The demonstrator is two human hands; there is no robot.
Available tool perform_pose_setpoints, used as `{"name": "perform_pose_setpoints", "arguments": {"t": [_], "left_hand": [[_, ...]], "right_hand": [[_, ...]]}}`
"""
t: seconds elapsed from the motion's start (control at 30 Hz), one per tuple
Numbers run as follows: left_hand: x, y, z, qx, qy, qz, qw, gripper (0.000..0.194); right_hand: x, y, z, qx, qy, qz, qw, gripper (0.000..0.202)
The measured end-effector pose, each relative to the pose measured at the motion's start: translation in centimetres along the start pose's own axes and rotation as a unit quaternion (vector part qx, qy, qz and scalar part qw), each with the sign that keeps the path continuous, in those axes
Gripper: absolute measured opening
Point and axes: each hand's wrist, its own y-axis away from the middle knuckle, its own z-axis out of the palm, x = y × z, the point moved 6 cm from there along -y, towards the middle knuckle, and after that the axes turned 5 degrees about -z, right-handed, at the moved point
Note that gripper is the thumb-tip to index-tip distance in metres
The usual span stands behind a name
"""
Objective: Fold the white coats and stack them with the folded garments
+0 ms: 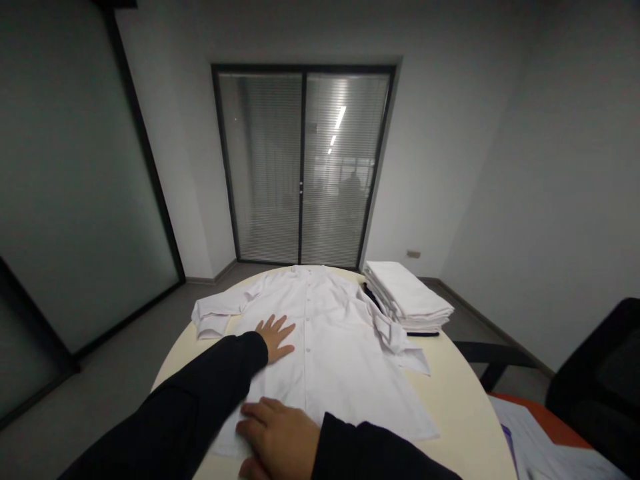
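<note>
A white button-up shirt (345, 360) lies spread out, front up, on the round cream table (475, 413), its collar at the far edge and its sleeves out to both sides. My left hand (275, 338) rests flat on the left part of the shirt front, fingers spread. Nearer to me, my right hand (283, 437) is over the lower left part of the shirt, close to the hem, its fingers apart and pointing left. Neither hand holds anything.
A stack of folded white cloth (407, 293) sits at the table's right rear, on something black. To the right are a black chair (600, 387) and papers (545, 440) on an orange surface. Glass doors (303, 167) stand behind the table.
</note>
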Motion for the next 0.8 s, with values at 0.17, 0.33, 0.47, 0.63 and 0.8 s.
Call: {"name": "perform_pose_setpoints", "arguments": {"t": [0.17, 0.33, 0.47, 0.63, 0.8], "left_hand": [[0.7, 0.7, 1.1, 0.007, -0.027, -0.015, 1.000, 0.066], [0.7, 0.2, -0.6, 0.008, -0.009, 0.002, 1.000, 0.066], [2.0, -0.3, -1.8, 0.034, 0.009, -0.007, 0.999, 0.060], [5.6, 0.2, -0.7, 0.004, 0.033, 0.035, 0.999, 0.068], [6.4, 0.8, -0.1, -0.006, 0.011, 0.051, 0.999, 0.059]], "right_hand": [[4.2, 2.4, -4.1, 0.051, 0.059, 0.206, 0.975, 0.061], [5.9, 3.4, -1.1, -0.022, 0.064, 0.284, 0.956, 0.084], [5.1, 3.2, 0.8, -0.015, 0.066, 0.303, 0.951, 0.090], [4.0, 2.9, -1.4, 0.006, 0.055, 0.260, 0.964, 0.078], [6.0, 3.5, -5.7, -0.029, 0.043, 0.261, 0.964, 0.037]]}}
